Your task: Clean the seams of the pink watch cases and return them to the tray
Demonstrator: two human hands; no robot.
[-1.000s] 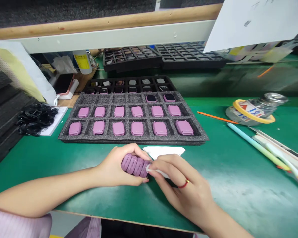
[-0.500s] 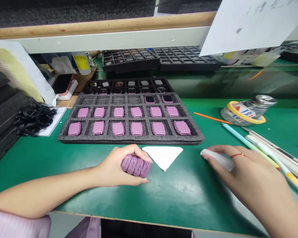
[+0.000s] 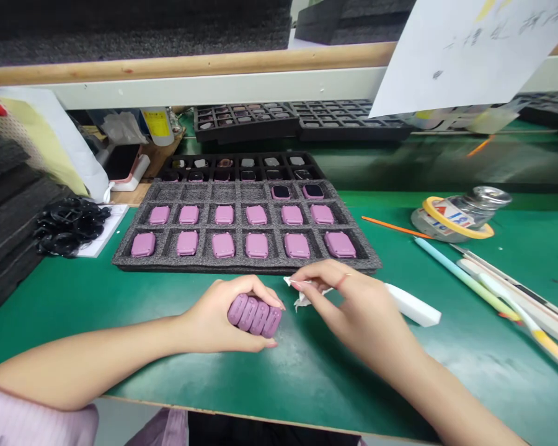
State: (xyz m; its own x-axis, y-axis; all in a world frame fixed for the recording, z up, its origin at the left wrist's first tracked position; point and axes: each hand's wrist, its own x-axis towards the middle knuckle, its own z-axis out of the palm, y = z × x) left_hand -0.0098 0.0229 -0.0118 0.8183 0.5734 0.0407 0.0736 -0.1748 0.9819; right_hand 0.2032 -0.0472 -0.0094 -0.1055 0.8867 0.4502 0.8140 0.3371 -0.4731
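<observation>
My left hand (image 3: 235, 316) is closed around a row of several purple watch cases (image 3: 255, 314), standing side by side between thumb and fingers above the green table. My right hand (image 3: 348, 297) pinches a crumpled white wipe (image 3: 304, 300) just to the right of them. A white block (image 3: 413, 305) lies on the table beside the right hand, partly covered by it. Beyond both hands sits a dark foam tray (image 3: 246, 271). Its two near rows hold purple watch cases with their plain sides up, such as one purple case (image 3: 256, 245). Two dark-screened watches (image 3: 280, 192) lie in the row behind.
On the right stand a glass bottle (image 3: 460, 214) with a yellow band, an orange stick (image 3: 395, 228) and several pens (image 3: 465, 275). Black straps (image 3: 69, 224) are heaped at left. A shelf edge (image 3: 223, 87) and a hanging paper sheet (image 3: 465, 56) cross above; more trays (image 3: 242, 127) lie behind.
My right hand has let go of the white block, moved left and taken hold of the white wipe, which is now bunched up. My left hand keeps its hold on the cases.
</observation>
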